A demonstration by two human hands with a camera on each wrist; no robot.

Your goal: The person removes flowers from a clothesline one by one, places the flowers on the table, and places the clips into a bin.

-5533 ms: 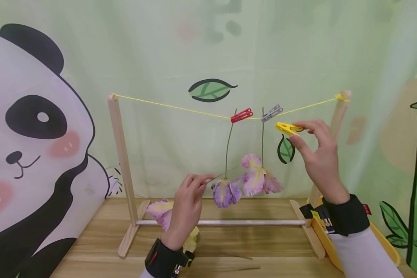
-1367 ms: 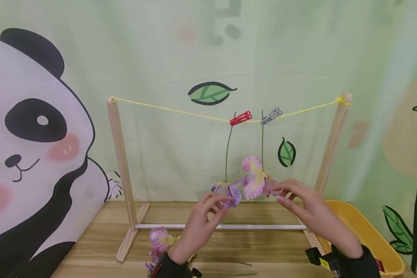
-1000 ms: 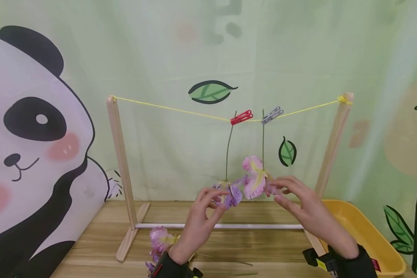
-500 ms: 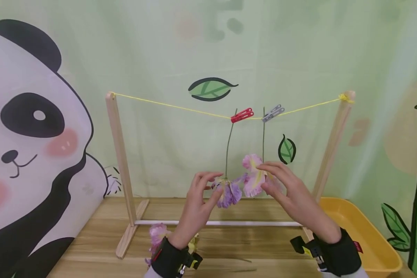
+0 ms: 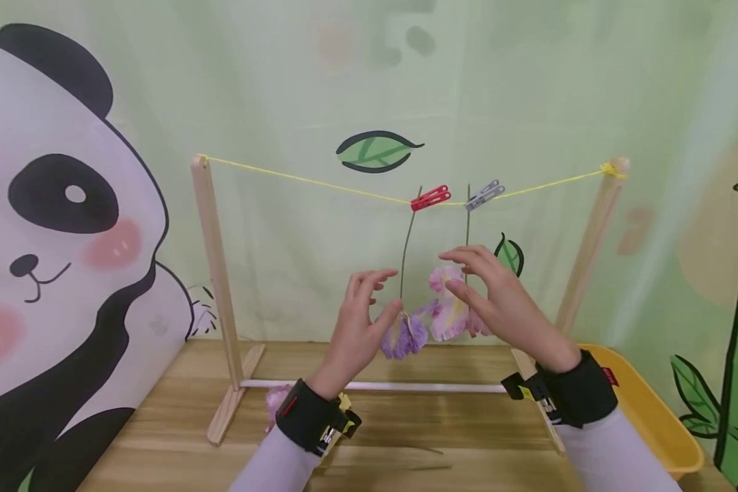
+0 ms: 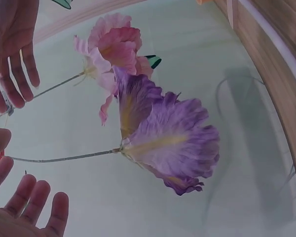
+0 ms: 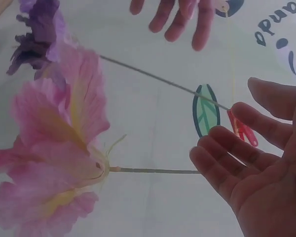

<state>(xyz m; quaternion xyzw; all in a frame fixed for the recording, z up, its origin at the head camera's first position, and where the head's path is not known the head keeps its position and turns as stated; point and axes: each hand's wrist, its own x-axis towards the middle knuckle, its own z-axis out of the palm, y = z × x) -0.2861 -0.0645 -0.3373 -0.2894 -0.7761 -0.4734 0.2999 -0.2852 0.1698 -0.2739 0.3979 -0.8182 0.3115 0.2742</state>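
Observation:
Two artificial flowers hang head down from a yellow string (image 5: 307,180). The purple one (image 5: 411,335) is clipped by its stem with a red clothespin (image 5: 431,198); a grey clothespin (image 5: 486,195) grips the stem of the pink one (image 5: 450,318). My left hand (image 5: 359,324), fingers relaxed and apart, is beside the purple flower's stem. Over on the right, my right hand (image 5: 507,301) overlaps the pink flower in the head view, its fingers loosely spread. Both palms hold nothing. In the left wrist view, the purple bloom (image 6: 170,140) fills the middle.
Wooden posts (image 5: 218,294) and a white crossbar (image 5: 418,387) form the rack. Behind my left wrist lies another pink flower (image 5: 277,400), mostly hidden. Loose stems (image 5: 415,467) rest on the wooden table (image 5: 160,437). A yellow basin (image 5: 652,410) stands at the right.
The yellow clothespin earlier in my right hand and the stem in my left are gone from them. Both hands went down to the hanging blooms, then rose beside the stems.

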